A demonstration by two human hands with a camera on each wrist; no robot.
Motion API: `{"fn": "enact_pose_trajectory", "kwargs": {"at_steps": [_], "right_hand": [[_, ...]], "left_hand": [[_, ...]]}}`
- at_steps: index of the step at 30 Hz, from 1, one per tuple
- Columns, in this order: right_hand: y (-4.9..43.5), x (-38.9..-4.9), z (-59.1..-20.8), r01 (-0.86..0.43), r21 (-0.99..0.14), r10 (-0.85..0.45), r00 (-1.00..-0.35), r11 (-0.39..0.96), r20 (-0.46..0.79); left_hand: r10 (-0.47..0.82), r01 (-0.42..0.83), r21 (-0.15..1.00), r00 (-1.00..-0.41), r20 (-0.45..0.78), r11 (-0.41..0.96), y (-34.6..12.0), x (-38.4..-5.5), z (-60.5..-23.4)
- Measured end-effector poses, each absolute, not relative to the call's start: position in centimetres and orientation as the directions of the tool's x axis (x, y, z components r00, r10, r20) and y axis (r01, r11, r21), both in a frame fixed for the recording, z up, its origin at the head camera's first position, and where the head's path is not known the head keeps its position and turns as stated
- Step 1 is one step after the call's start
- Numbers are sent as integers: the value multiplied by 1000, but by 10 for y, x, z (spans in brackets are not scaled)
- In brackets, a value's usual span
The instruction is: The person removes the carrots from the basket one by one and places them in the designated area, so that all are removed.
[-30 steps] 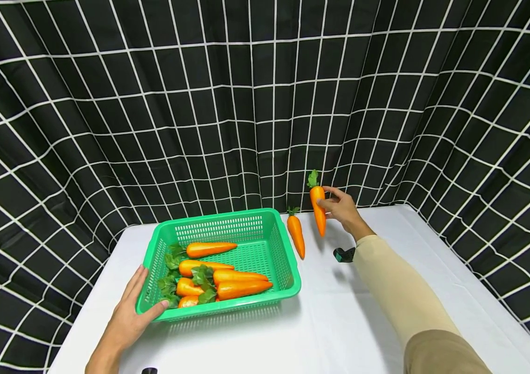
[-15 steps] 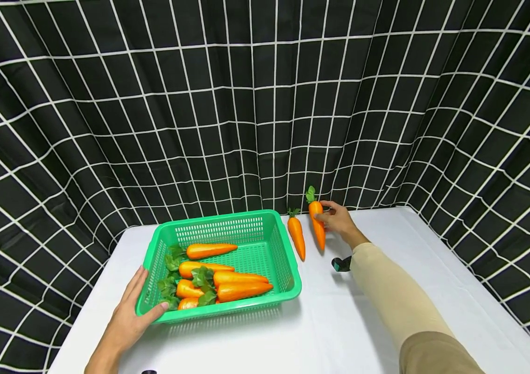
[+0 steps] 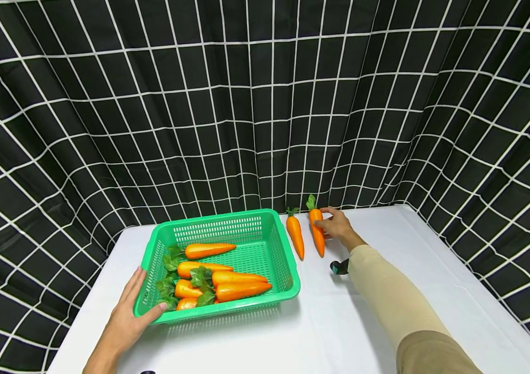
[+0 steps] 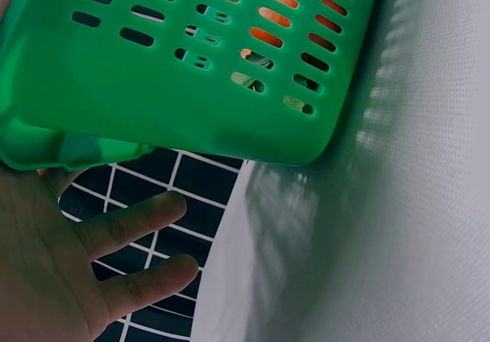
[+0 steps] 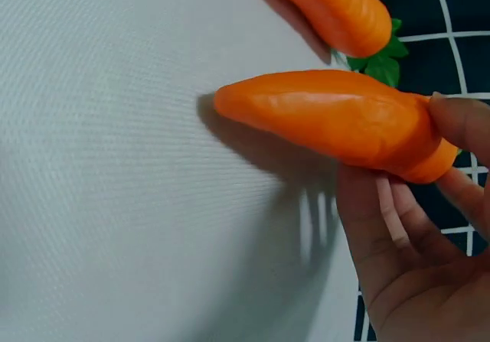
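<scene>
- Head view: the right hand (image 3: 337, 223) pinches a glossy orange tapered carrot with a green leaf tuft (image 3: 317, 234) at the back of a smooth white tablecloth (image 3: 363, 332), to the right of the basket;
- right wrist view: the thumb lies on one side of the thick end and the fingers on the other, so the hand is only partly closed; that end is probably the easiest to hold steady, being the bulkiest; the narrow tip sits over its own shadow on the cloth, and whether the underside fully touches is hard to tell;
- a second smooth orange carrot with a darker green tuft (image 3: 295, 236) lies on the cloth just outside the basket's right end; the two are apart, tufts to the back and tips towards the person, and this near-parallel lie looks deliberate, as if to form a row;
- the left hand (image 3: 129, 314) is spread, its thumb over the near left corner of a rectangular green perforated plastic basket (image 3: 218, 215) and its fingers stretched along the left end; it grasps no carrot, and the light contact seems meant to steady the basket; in the left wrist view two fingers stick out free of the wall;
- several shiny orange carrots with leafy green tops (image 3: 243, 292) lie inside the basket, tufts towards its left end and tips to the right, some overlapping, perhaps because their length suits its long side;
- behind everything hangs a black cloth curtain with a white grid (image 3: 227, 124)
</scene>
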State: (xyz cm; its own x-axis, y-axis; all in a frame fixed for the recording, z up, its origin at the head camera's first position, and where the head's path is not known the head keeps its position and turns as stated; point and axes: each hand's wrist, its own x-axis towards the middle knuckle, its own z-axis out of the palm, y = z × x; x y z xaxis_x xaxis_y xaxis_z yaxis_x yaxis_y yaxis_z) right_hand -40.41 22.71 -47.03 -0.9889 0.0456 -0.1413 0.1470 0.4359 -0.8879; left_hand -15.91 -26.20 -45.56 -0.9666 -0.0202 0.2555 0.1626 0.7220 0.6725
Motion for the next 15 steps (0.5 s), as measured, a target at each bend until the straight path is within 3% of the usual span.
{"fn": "enact_pose_trajectory", "kwargs": {"at_steps": [15], "right_hand": [[227, -406, -478, 181, -768, 112, -983, 614, -143]], "left_hand": [[-29, 154, 686, -969, 247, 711, -261, -159, -455]]}}
